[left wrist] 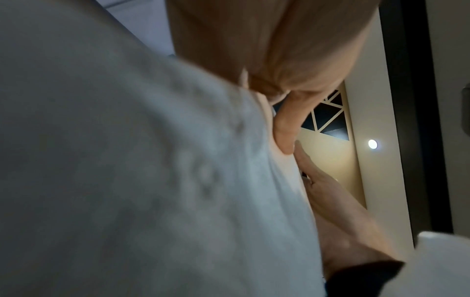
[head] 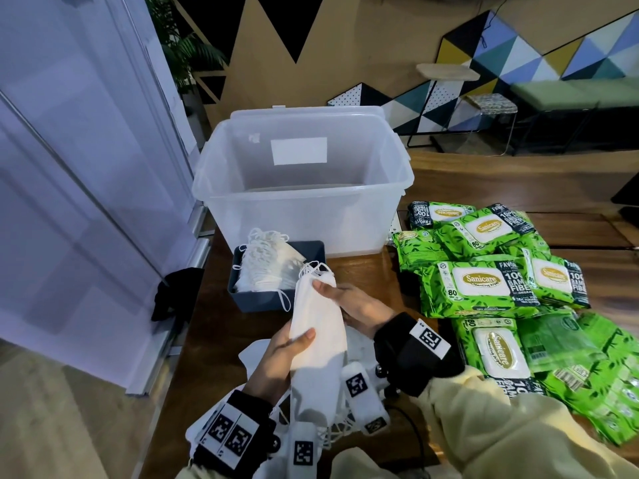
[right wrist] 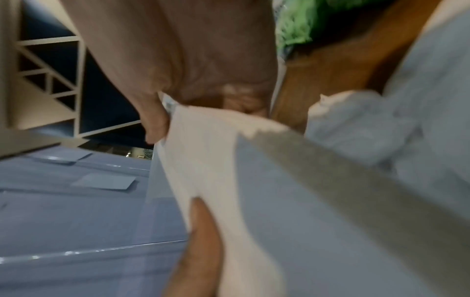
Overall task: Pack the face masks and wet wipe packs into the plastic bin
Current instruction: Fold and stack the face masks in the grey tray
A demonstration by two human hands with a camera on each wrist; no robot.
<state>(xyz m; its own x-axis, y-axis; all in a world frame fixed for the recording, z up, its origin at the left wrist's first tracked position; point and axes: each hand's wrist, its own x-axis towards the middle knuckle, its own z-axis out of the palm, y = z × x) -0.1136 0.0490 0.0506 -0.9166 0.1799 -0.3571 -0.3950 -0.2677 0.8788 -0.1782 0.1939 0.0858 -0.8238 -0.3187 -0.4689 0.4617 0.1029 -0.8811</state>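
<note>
A stack of white face masks is held upright between both hands above the wooden table. My left hand grips its lower left side, thumb across the front. My right hand holds its upper right edge, thumb on top. The wrist views show the white masks close up. A clear plastic bin stands open behind, nothing visible inside it. More masks fill a small dark blue tray. Several green wet wipe packs lie at the right.
A white door stands at the left, with a black cloth at the table's left edge. More white masks lie on the table under my hands. A bench and side tables stand by the patterned wall behind.
</note>
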